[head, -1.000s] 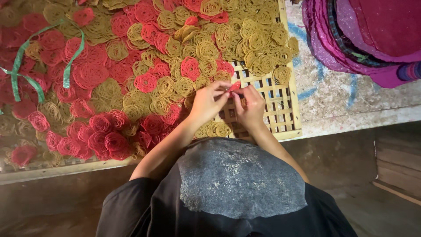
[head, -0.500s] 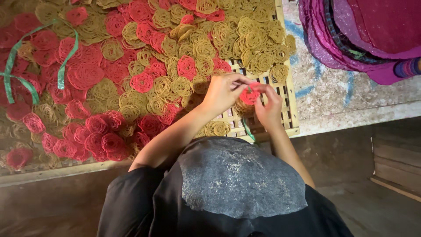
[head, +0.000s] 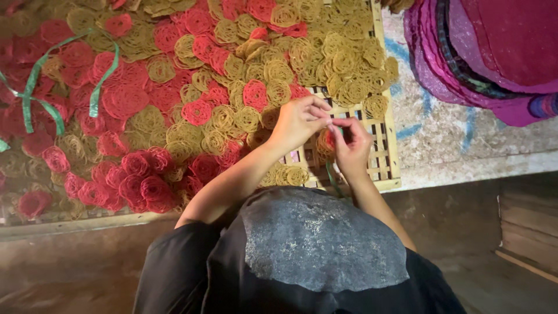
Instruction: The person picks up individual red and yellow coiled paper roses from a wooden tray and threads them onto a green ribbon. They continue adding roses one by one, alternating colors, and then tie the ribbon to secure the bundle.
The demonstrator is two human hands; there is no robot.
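I see my right hand (head: 350,148) closed around a small bundle of coiled discs (head: 324,144), red and tan, held just above the bamboo tray (head: 383,152). My left hand (head: 299,121) meets it from the other side, fingertips pinched together at a thin green strip (head: 332,178) that hangs down from the bundle. Around both hands the tray is heaped with tan and red coiled discs (head: 192,87). Green strips (head: 35,96) lie across the far-left pile; stacked purple mats (head: 488,52) sit off the tray to the right
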